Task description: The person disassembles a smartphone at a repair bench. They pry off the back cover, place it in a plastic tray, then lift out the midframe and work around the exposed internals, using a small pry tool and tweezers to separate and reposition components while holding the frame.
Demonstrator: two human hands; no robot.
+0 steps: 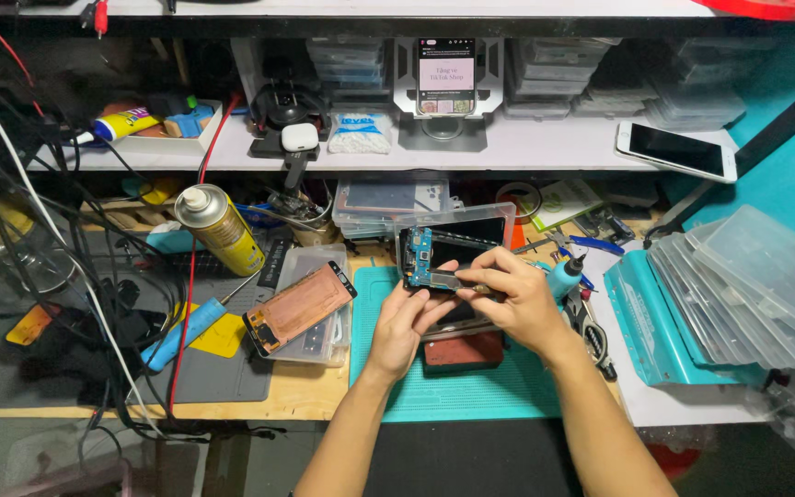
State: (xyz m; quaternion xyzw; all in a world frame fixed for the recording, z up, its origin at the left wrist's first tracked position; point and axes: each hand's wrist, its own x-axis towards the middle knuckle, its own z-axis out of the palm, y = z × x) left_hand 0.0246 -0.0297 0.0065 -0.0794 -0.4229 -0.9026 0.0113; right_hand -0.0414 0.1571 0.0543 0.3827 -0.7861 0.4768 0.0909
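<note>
Blue circuit board in a black opened phone body, propped above the teal cutting mat. My left hand cups the phone's lower edge from beneath; my right hand pinches a thin metal tool against the board. Judging: mid-disassembly, prying. Next calls for light, steady leverage.

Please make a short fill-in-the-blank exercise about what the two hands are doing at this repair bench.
1. Both hands hold an opened ____ above the green mat.
2. The right hand presses a thin ____ against its circuit board.
3. The left hand supports it from ____.
4. The yellow spray can stands to the person's ____.

Missing words: phone; tool; below; left
</note>
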